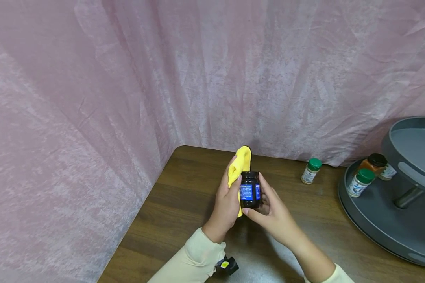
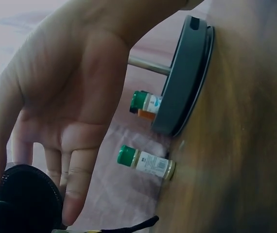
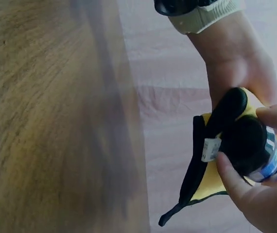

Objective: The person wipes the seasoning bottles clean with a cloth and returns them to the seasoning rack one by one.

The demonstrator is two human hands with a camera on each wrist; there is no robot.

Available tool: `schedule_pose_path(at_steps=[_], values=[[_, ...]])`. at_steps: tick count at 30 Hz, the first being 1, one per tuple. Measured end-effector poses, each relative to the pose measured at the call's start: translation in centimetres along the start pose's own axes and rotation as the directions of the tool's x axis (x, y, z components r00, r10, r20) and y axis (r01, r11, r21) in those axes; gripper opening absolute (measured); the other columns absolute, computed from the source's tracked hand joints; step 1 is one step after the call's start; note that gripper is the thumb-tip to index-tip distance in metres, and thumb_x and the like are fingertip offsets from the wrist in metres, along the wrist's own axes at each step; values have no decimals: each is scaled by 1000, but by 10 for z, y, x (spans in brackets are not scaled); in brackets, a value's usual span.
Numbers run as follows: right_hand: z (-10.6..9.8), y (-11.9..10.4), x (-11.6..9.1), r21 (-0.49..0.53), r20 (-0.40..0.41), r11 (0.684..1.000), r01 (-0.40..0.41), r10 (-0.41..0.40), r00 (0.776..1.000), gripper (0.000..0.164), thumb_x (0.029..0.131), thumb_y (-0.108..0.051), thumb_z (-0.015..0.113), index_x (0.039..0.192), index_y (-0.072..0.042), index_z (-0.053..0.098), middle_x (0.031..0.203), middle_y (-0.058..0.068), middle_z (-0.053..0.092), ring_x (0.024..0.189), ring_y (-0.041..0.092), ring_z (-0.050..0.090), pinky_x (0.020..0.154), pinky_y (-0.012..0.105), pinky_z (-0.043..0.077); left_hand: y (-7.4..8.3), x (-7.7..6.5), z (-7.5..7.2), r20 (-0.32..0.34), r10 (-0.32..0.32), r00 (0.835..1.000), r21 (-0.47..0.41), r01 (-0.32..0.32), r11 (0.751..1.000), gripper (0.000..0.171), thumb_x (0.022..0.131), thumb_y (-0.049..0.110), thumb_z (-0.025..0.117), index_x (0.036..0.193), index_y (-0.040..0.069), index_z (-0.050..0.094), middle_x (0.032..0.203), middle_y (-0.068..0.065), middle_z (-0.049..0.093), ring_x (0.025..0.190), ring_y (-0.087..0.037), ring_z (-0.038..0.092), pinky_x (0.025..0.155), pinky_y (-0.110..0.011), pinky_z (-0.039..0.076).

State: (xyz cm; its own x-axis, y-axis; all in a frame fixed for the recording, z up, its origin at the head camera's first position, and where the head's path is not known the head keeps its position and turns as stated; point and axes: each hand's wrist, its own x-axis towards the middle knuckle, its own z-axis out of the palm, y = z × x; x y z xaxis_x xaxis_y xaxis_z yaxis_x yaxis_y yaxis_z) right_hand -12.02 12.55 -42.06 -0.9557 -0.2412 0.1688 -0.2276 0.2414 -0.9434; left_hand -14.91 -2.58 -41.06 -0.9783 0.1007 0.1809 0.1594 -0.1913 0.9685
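A dark jar (image 1: 247, 193) with a black lid and blue label is held upright between both hands above the table in the head view. My left hand (image 1: 227, 206) grips a yellow cloth (image 1: 246, 156) and presses it to the jar's left side. My right hand (image 1: 277, 217) holds the jar from the right, with thumb and fingers around its lower part. The right wrist view shows the cloth's black edging and a small white tag (image 3: 211, 149) beside the jar's dark end (image 3: 244, 141). In the left wrist view the right palm (image 2: 75, 92) faces the camera.
A green-capped spice bottle (image 1: 311, 171) stands on the wooden table (image 1: 170, 196) to the right. Farther right, a grey two-tier turntable (image 1: 372, 232) carries another green-capped bottle (image 1: 361, 182) and an orange-brown, black-capped one (image 1: 374, 163). A pink curtain (image 1: 212, 78) hangs behind.
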Motion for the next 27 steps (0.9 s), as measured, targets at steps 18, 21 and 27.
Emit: schedule_pose_path(at_steps=[18,21,27], values=[[-5,0,3,-2,-43,1000,16,-17,999,103,87,-7,79,164,-21,11,138,21,53,122,35,63,97,28,53,-2,-3,4,55,-18,998,8,18,1000,52,110,21,39,155,45,30,164,7,31,148,-19,36,120,-47,34],[-5,0,4,23,-81,1000,3,-1,997,103,87,-6,79,164,-21,11,137,21,52,120,34,62,93,22,54,-2,-5,5,68,-36,997,42,33,999,52,109,23,41,154,48,29,163,11,31,147,-17,37,120,-47,35],[-9,2,7,54,-148,999,-4,12,989,103,89,-7,77,164,-19,7,148,22,41,125,32,57,90,18,54,-3,-10,10,117,-66,991,91,56,994,54,109,24,42,153,52,28,163,22,24,150,-12,30,121,-46,33]])
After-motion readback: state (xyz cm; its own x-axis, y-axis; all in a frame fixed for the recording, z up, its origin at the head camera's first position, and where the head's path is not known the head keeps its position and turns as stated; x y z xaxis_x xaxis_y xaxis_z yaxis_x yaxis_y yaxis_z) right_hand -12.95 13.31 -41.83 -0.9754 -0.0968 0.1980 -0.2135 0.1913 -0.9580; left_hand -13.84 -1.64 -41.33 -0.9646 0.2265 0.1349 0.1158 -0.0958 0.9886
